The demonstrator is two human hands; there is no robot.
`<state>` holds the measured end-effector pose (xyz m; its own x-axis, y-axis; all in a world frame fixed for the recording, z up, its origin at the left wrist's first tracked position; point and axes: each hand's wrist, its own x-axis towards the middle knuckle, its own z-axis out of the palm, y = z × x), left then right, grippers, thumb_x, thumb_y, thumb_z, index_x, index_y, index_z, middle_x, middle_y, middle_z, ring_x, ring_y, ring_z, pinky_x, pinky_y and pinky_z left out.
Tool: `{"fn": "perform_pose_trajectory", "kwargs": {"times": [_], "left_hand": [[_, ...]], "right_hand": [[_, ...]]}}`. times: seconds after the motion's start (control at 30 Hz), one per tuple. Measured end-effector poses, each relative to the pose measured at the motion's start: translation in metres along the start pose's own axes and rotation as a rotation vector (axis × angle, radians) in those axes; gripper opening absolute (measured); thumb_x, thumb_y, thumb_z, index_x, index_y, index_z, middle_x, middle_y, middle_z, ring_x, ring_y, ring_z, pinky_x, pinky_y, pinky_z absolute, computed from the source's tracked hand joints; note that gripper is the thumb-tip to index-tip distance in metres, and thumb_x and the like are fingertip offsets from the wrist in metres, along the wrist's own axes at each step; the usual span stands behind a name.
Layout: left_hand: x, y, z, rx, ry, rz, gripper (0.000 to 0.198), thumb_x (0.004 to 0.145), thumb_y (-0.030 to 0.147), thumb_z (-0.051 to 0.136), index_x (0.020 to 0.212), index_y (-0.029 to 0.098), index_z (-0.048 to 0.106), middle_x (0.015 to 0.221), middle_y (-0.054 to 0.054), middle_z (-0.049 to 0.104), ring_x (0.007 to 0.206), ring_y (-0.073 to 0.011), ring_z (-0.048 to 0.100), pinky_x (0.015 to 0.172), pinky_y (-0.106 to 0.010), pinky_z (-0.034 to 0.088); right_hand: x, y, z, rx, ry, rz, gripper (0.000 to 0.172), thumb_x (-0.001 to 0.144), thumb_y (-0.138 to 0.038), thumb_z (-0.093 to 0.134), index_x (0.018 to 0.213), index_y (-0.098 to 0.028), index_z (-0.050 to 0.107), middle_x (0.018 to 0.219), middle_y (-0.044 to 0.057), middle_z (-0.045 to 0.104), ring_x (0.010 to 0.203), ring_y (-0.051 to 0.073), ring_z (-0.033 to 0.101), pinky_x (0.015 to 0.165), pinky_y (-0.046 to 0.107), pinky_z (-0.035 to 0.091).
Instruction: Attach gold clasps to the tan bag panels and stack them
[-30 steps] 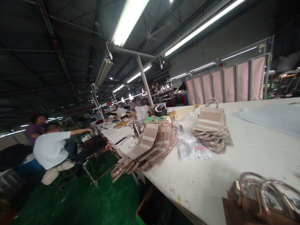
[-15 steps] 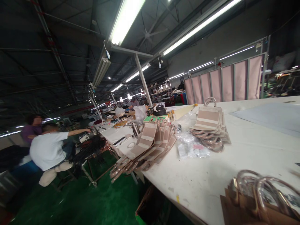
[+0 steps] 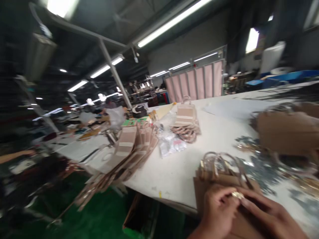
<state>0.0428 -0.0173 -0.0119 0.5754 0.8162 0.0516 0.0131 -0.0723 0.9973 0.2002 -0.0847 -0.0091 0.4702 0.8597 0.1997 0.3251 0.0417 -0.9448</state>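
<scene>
My left hand [image 3: 219,210] and my right hand [image 3: 270,212] meet at the lower right with fingertips pinched together. Between them is a small shiny gold metal fitting [image 3: 238,195]; its exact kind is too blurred to tell. Both hands are closed on it. Just beneath and behind them lie stacked brown bag panels [image 3: 200,191], with plastic-wrapped curved handles [image 3: 228,162] standing up at the far edge. Right of these, many small silvery metal pieces [image 3: 264,171] are scattered on the white table [image 3: 174,176].
Beige panels with handles [image 3: 127,142] overhang the table's left edge. Another such stack [image 3: 185,116] and clear plastic bags [image 3: 171,144] lie further back. A brown stack [image 3: 284,132] is at the right. A co-worker's arm [image 3: 17,155] shows at far left.
The view has swung right, so the panel stacks appear further left. Both my hands have come into view, pinching the gold fitting. The metal pieces and the right brown stack now show.
</scene>
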Motion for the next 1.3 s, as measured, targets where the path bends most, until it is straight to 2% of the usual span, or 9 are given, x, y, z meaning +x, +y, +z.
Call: {"fn": "perform_pose_trajectory", "kwargs": {"times": [0.1,0.23,0.33,0.57,0.77,0.87,1.0,1.17,1.3], "left_hand": [[0.008,0.01,-0.006,0.054,-0.013,0.078,0.04,0.094,0.039,0.069,0.13,0.024,0.074,0.105,-0.009,0.07,0.079,-0.0173,0.067,0.065,-0.027,0.059],[0.015,-0.001,-0.029,0.316,0.291,0.28,0.045,0.093,0.034,0.068,0.137,0.028,0.066,0.126,-0.011,0.066,0.109,-0.0264,0.065,0.092,-0.04,0.059],[0.013,-0.009,-0.044,0.4,0.443,0.246,0.058,0.087,0.036,0.074,0.142,0.024,0.061,0.135,-0.014,0.063,0.121,-0.0312,0.06,0.102,-0.047,0.053],[0.018,0.019,-0.041,-0.051,0.265,-0.09,0.086,0.079,0.036,0.086,0.153,0.018,0.048,0.118,-0.009,0.071,0.096,-0.021,0.066,0.085,-0.029,0.053],[0.03,0.041,-0.036,-0.38,-0.145,-0.318,0.052,0.079,0.036,0.085,0.122,0.009,0.072,0.107,-0.015,0.078,0.094,-0.0305,0.073,0.09,-0.041,0.056],[0.04,0.041,-0.033,-0.39,-0.134,-0.354,0.046,0.074,0.03,0.085,0.114,0.01,0.076,0.102,-0.014,0.08,0.093,-0.0314,0.074,0.091,-0.041,0.055],[0.051,0.035,-0.031,-0.445,-0.111,-0.43,0.045,0.066,0.025,0.086,0.108,0.011,0.078,0.095,-0.012,0.081,0.09,-0.0302,0.074,0.088,-0.04,0.055],[0.058,0.027,-0.034,-0.556,-0.139,-0.506,0.051,0.063,0.025,0.088,0.111,0.011,0.079,0.096,-0.013,0.081,0.093,-0.0315,0.075,0.089,-0.04,0.054],[0.059,0.023,-0.036,-0.598,-0.148,-0.506,0.045,0.064,0.026,0.088,0.106,0.012,0.08,0.097,-0.013,0.081,0.095,-0.0326,0.076,0.088,-0.039,0.054]], "right_hand": [[-0.006,0.0,-0.011,0.208,-0.093,0.167,0.049,0.086,-0.065,0.077,0.111,-0.023,0.082,0.104,0.008,0.08,0.103,0.033,0.073,0.092,0.037,0.059],[0.0,-0.002,-0.006,0.355,-0.015,0.251,0.059,0.085,-0.068,0.078,0.113,-0.017,0.078,0.089,0.008,0.077,0.082,0.024,0.069,0.078,0.034,0.057],[-0.001,-0.004,-0.003,0.358,-0.007,0.244,0.062,0.084,-0.07,0.078,0.114,-0.016,0.076,0.089,0.008,0.076,0.082,0.023,0.068,0.077,0.034,0.055],[-0.003,-0.002,0.0,0.357,0.015,0.211,0.061,0.082,-0.069,0.08,0.111,-0.017,0.076,0.087,0.008,0.074,0.081,0.023,0.066,0.074,0.034,0.054],[-0.002,0.0,-0.004,0.346,0.021,0.227,0.061,0.078,-0.065,0.085,0.115,-0.018,0.077,0.084,0.004,0.073,0.073,0.02,0.063,0.067,0.031,0.052],[-0.002,-0.001,-0.013,0.271,0.011,0.203,0.054,0.083,-0.062,0.082,0.116,-0.019,0.078,0.093,0.007,0.076,0.081,0.023,0.067,0.073,0.033,0.056],[0.002,-0.004,-0.032,-0.012,0.032,-0.022,0.034,0.095,-0.051,0.074,0.114,-0.024,0.079,0.113,0.008,0.075,0.107,0.027,0.069,0.096,0.039,0.055],[0.016,-0.008,-0.047,-0.253,-0.033,-0.239,0.026,0.104,-0.036,0.061,0.122,-0.025,0.077,0.115,0.009,0.071,0.103,0.025,0.07,0.088,0.035,0.058],[0.028,-0.011,-0.047,-0.407,-0.089,-0.302,0.028,0.105,-0.03,0.056,0.127,-0.024,0.073,0.115,0.01,0.072,0.096,0.024,0.073,0.084,0.034,0.059]]}}
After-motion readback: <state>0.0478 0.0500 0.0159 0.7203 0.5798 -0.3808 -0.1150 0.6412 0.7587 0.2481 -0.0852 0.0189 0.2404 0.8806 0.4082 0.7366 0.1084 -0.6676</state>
